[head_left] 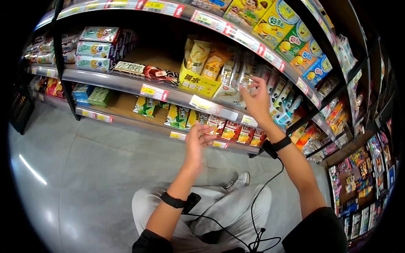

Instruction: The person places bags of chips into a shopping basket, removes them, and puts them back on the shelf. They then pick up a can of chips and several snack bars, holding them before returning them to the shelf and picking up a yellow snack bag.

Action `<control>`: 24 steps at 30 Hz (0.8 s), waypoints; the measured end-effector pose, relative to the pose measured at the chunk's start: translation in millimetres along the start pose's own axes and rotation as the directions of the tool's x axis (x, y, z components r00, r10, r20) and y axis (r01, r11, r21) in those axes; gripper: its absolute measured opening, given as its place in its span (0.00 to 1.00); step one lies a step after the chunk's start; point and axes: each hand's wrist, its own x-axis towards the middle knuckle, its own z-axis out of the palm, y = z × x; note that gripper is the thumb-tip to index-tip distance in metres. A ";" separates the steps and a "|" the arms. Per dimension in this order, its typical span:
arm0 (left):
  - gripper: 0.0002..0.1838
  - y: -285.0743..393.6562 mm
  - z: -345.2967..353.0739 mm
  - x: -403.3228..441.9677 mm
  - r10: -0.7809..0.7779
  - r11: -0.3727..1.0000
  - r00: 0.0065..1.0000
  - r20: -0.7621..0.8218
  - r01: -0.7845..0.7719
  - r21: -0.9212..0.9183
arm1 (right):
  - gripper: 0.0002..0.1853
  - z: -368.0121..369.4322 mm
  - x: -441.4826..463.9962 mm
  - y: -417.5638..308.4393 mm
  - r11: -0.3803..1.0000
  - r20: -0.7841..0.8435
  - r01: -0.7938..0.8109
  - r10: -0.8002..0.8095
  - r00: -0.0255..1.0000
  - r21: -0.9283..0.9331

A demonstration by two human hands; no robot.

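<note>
My left hand (198, 141) hovers in front of the bottom shelf, fingers loosely bent and apart, with nothing in it. Just beyond it are red snack packets (230, 130) and green-and-yellow packets (177, 117). My right hand (257, 100) is raised at the middle shelf, thumb and fingers apart. It is nearest a white display box (228, 95) holding clear-wrapped snack packets (228, 71); whether the fingertips touch them I cannot tell. Left of that box stands a yellow display box (196, 82) with yellow and orange packets.
A long dark patterned box (145, 72) lies on the middle shelf, left of the yellow box. Stacked cartons (96, 48) stand farther left. Price-tag rails (154, 91) edge the shelves. Cables (253, 211) run across my lap; a black basket (20, 99) is at far left.
</note>
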 end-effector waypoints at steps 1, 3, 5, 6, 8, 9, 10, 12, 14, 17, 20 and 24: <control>0.27 2.2 1.5 -1.6 -0.005 1.000 1.000 0.007 0.005 0.005 | 0.27 -19.8 -5.7 9.4 0.998 -0.024 -0.026 0.028 0.999 0.049; 0.28 -0.7 1.6 -1.7 -0.016 1.000 1.000 0.016 0.016 0.015 | 0.28 -56.5 -5.7 70.9 0.995 -0.169 0.045 -0.060 0.984 -0.092; 0.28 -6.2 1.0 1.8 -0.035 0.999 0.999 0.012 0.034 0.037 | 0.28 -100.3 -1.5 118.3 0.957 -0.256 -0.118 0.049 0.965 -0.264; 0.28 -8.7 1.1 2.7 -0.038 0.998 0.999 0.021 0.037 0.043 | 0.29 -121.0 1.3 143.8 0.913 -0.297 -0.162 0.048 0.954 -0.374; 0.29 -13.6 1.5 2.1 -0.074 0.995 0.997 0.024 0.072 0.068 | 0.32 -153.3 7.3 182.1 0.815 -0.398 -0.304 0.099 0.912 -0.493; 0.29 -15.7 3.0 1.8 -0.082 0.993 0.996 0.025 0.080 0.088 | 0.32 -168.4 10.4 203.7 0.814 -0.408 -0.313 0.104 0.907 -0.489; 0.29 -18.9 3.3 2.2 -0.084 0.992 0.996 0.031 0.081 0.099 | 0.34 -182.0 13.8 226.1 0.764 -0.387 -0.304 0.076 0.919 -0.570; 0.30 -26.1 1.8 4.8 -0.114 0.984 0.993 0.020 0.110 0.142 | 0.36 -196.3 21.2 257.1 0.707 -0.372 -0.301 0.058 0.926 -0.640; 0.30 -32.0 0.1 7.1 -0.133 0.978 0.991 0.030 0.126 0.168 | 0.39 -206.0 24.7 275.2 0.809 -0.256 -0.445 0.369 0.893 -0.384; 0.30 -36.1 0.7 7.9 -0.164 0.965 0.986 0.037 0.152 0.213 | 0.38 -208.7 23.8 240.7 0.829 -0.195 -0.525 0.492 0.848 -0.192; 0.30 -37.5 1.8 7.3 -0.178 0.957 0.984 0.031 0.165 0.237 | 0.30 -216.7 26.0 255.1 0.848 -0.181 -0.485 0.454 0.872 -0.212; 0.31 -36.6 4.0 6.8 -0.180 0.952 0.983 0.040 0.164 0.259 | 0.22 -234.4 25.7 273.8 0.848 -0.128 -0.372 0.350 0.928 -0.378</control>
